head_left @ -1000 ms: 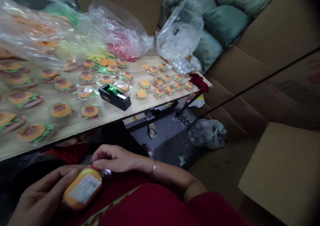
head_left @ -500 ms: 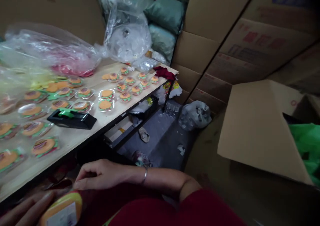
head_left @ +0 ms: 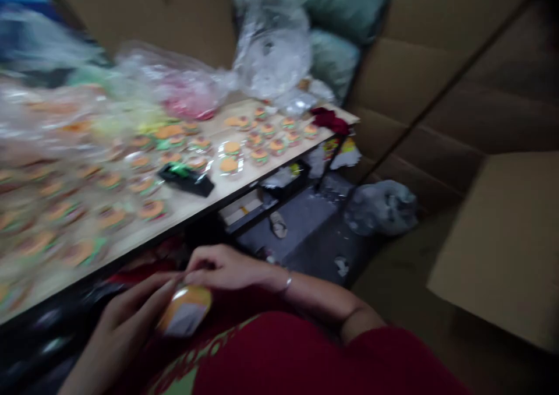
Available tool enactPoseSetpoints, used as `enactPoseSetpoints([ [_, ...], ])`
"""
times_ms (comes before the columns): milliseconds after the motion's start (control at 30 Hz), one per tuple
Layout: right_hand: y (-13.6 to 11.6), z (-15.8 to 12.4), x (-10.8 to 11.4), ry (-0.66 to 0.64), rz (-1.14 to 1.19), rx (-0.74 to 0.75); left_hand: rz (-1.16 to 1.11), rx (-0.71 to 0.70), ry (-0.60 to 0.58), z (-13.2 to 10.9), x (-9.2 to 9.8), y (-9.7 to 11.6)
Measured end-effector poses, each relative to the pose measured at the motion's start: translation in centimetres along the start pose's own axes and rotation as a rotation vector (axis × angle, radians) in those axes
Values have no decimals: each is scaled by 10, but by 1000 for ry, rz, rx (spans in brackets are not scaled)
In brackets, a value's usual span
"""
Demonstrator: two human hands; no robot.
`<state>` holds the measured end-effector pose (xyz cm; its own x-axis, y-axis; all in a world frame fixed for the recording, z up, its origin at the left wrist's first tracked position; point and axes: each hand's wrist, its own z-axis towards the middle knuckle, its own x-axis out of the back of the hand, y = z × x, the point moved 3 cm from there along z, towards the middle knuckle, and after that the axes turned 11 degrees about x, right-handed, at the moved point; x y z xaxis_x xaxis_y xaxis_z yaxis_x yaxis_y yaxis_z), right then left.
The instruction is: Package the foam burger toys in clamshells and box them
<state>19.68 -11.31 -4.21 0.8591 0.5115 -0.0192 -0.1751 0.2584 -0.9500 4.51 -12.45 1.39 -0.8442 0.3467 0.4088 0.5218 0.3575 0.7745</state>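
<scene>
Low in front of my body, my left hand [head_left: 137, 307] is closed around a toy burger in a clear pack [head_left: 190, 307]; a white label shows on its orange face. My right hand [head_left: 222, 268], with a bracelet at the wrist, has thumb and forefinger pinched at the pack's upper edge. Whether a small piece sits between those fingertips is blurred. Beyond my hands, a black tape dispenser [head_left: 187, 180] with green tape stands on the pale table [head_left: 227, 194]. Many similar burger packs [head_left: 151, 210] lie around it, face up.
Clear plastic bags [head_left: 183, 86] of coloured pieces line the table's back. A dark red cloth [head_left: 329, 120] hangs over the far corner. Below are a shelf with boxes [head_left: 242, 208] and a tied grey bag [head_left: 384, 205]. An open carton [head_left: 506, 243] stands to the right.
My view has swung left, so the table and bags appear farther right. Both hands and the burger pack sit higher in view, with more of my left hand and forearm showing.
</scene>
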Motion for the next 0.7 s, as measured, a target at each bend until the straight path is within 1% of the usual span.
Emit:
enactPoseSetpoints([
  [33,-3,1,0,15,19,1,-33,49,6,-4,1,-7],
  [67,-5,2,0,36,36,-10,-120,96,2,-6,2,-13],
  [100,-6,3,0,41,52,-25,-208,125,-26,-8,1,-18],
  [200,-6,3,-5,15,101,-89,-372,116,-73,-8,-2,-26],
  [300,-8,1,-11,-4,113,-141,-397,75,-86,-11,-4,-28],
  [433,-11,5,-13,21,60,-164,-396,42,-82,-12,-1,-29],
  [600,-7,19,-10,-7,11,-151,-400,74,-100,7,5,-24],
  [633,-5,21,-11,19,-23,-137,-426,95,-97,11,6,-23],
  [700,3,20,-13,134,-92,-111,-548,154,-76,14,8,-24],
])
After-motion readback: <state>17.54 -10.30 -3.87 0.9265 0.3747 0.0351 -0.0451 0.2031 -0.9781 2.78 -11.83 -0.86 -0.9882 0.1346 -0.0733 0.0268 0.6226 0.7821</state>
